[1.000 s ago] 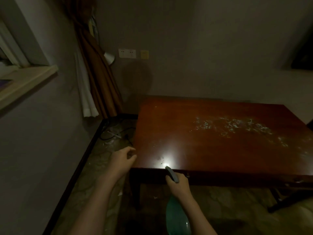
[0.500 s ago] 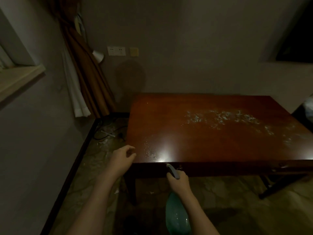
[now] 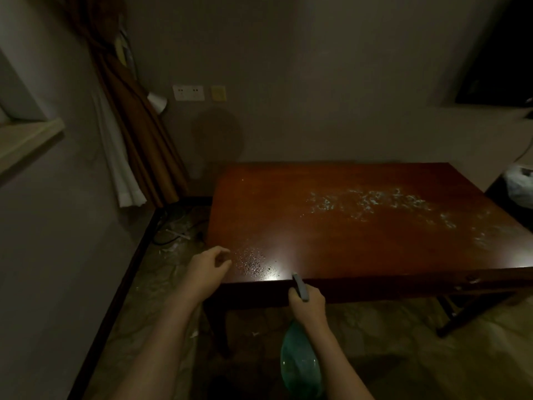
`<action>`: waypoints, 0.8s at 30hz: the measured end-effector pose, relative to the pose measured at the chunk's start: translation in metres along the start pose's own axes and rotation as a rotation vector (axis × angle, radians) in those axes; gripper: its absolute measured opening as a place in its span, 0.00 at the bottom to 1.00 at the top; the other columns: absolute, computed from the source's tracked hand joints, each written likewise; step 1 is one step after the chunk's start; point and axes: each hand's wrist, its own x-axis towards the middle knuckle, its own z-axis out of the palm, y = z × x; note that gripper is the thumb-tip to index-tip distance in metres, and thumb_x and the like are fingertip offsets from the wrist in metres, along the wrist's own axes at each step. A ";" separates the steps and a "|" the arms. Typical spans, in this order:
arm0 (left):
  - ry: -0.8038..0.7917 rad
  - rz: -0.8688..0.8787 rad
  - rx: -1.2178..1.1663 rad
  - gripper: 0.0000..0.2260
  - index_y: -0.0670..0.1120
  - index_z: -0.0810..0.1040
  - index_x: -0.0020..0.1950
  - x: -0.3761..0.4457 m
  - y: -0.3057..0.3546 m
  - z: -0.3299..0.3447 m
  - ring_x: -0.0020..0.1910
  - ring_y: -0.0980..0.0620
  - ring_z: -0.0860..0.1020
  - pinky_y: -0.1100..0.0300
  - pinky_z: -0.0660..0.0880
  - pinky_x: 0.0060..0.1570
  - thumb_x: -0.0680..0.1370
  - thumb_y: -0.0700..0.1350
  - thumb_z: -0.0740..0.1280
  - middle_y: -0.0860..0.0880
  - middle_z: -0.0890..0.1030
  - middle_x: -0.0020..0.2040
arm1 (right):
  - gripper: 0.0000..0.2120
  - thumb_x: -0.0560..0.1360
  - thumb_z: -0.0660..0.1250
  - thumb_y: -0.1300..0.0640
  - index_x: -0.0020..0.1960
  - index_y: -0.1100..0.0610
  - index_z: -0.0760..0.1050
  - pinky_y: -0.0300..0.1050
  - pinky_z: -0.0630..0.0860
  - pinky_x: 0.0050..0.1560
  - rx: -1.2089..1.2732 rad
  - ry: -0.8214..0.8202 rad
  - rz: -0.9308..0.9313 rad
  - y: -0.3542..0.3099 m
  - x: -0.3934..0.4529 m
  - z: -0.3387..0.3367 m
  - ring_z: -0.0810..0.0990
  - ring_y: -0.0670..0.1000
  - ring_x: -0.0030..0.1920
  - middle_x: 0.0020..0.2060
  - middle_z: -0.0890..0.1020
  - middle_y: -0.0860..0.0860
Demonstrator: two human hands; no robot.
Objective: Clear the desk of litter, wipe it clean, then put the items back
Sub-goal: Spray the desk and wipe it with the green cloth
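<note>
A dark red wooden desk (image 3: 346, 241) fills the right half of the view. White foamy spray (image 3: 372, 202) is spread across its far right part, and small droplets (image 3: 251, 259) lie near its front left corner. My right hand (image 3: 307, 304) grips a green spray bottle (image 3: 300, 362) by its grey head, nozzle at the desk's front edge. My left hand (image 3: 209, 269) hovers at the front left corner with loosely curled fingers, holding nothing.
Brown and white curtains (image 3: 129, 145) hang in the left corner, with cables and scraps (image 3: 173, 232) on the floor below. A window sill (image 3: 26, 142) juts out at left. A white plastic bag (image 3: 519, 183) sits beyond the desk's right end.
A patch of droplets has appeared on the desk's front left corner. The view has shifted slightly; both hands stay at the front edge.
</note>
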 end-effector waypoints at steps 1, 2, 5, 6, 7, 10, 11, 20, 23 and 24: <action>-0.005 0.004 0.001 0.13 0.47 0.76 0.64 0.001 0.003 0.000 0.55 0.54 0.75 0.65 0.69 0.52 0.79 0.45 0.65 0.49 0.79 0.60 | 0.15 0.77 0.61 0.61 0.32 0.57 0.65 0.39 0.63 0.30 -0.008 -0.004 -0.005 -0.001 0.001 -0.001 0.67 0.47 0.29 0.29 0.70 0.51; -0.007 0.008 0.000 0.14 0.47 0.76 0.64 0.002 0.005 0.001 0.56 0.54 0.75 0.65 0.69 0.52 0.79 0.45 0.65 0.49 0.78 0.60 | 0.15 0.77 0.61 0.61 0.32 0.58 0.66 0.40 0.63 0.30 -0.029 -0.010 -0.012 -0.002 0.002 -0.003 0.67 0.47 0.30 0.30 0.69 0.51; -0.004 0.015 -0.011 0.13 0.48 0.76 0.63 0.007 0.010 0.004 0.52 0.57 0.74 0.64 0.69 0.52 0.79 0.45 0.65 0.49 0.79 0.59 | 0.12 0.77 0.61 0.61 0.36 0.63 0.71 0.38 0.60 0.28 -0.072 -0.022 -0.046 -0.004 0.006 -0.011 0.65 0.46 0.28 0.28 0.68 0.50; -0.002 0.017 -0.011 0.13 0.48 0.76 0.63 0.008 0.012 0.005 0.51 0.57 0.73 0.64 0.69 0.51 0.79 0.45 0.65 0.49 0.79 0.59 | 0.13 0.77 0.61 0.61 0.34 0.62 0.70 0.38 0.60 0.27 -0.081 -0.015 -0.054 -0.005 0.008 -0.014 0.65 0.46 0.28 0.28 0.68 0.50; -0.002 0.018 -0.009 0.13 0.48 0.76 0.63 0.010 0.013 0.007 0.50 0.57 0.73 0.64 0.69 0.51 0.78 0.45 0.66 0.49 0.79 0.59 | 0.14 0.77 0.62 0.61 0.32 0.61 0.68 0.37 0.60 0.27 -0.083 -0.001 -0.055 -0.006 0.011 -0.016 0.65 0.46 0.27 0.27 0.68 0.50; -0.012 0.020 0.000 0.13 0.48 0.76 0.63 0.017 0.017 0.009 0.49 0.58 0.73 0.65 0.68 0.50 0.79 0.45 0.65 0.50 0.79 0.58 | 0.17 0.77 0.61 0.62 0.30 0.57 0.65 0.36 0.60 0.25 -0.016 0.040 -0.046 -0.008 0.020 -0.018 0.65 0.47 0.27 0.27 0.69 0.50; -0.015 0.023 0.007 0.13 0.48 0.76 0.63 0.021 0.019 0.009 0.49 0.58 0.73 0.65 0.68 0.50 0.79 0.45 0.65 0.50 0.79 0.58 | 0.17 0.77 0.61 0.62 0.30 0.56 0.65 0.35 0.59 0.25 0.002 0.050 -0.045 -0.009 0.023 -0.018 0.65 0.47 0.27 0.27 0.69 0.50; -0.083 0.060 0.027 0.13 0.48 0.75 0.64 0.091 0.034 0.020 0.50 0.59 0.72 0.66 0.67 0.51 0.79 0.45 0.64 0.51 0.78 0.59 | 0.11 0.77 0.63 0.63 0.39 0.69 0.75 0.39 0.66 0.31 0.023 -0.064 -0.022 -0.034 0.082 -0.016 0.71 0.51 0.33 0.31 0.73 0.56; -0.115 0.060 0.011 0.14 0.49 0.74 0.65 0.124 0.041 0.027 0.50 0.59 0.73 0.65 0.69 0.51 0.79 0.46 0.64 0.52 0.77 0.58 | 0.09 0.77 0.61 0.64 0.38 0.62 0.73 0.44 0.67 0.35 0.057 -0.060 -0.005 -0.046 0.110 -0.015 0.71 0.52 0.36 0.33 0.73 0.58; -0.115 0.060 0.004 0.14 0.50 0.74 0.65 0.136 0.043 0.029 0.50 0.59 0.73 0.65 0.70 0.50 0.79 0.46 0.64 0.53 0.77 0.58 | 0.10 0.77 0.60 0.64 0.37 0.60 0.71 0.44 0.67 0.35 0.050 -0.054 -0.001 -0.051 0.120 -0.016 0.71 0.52 0.36 0.33 0.72 0.57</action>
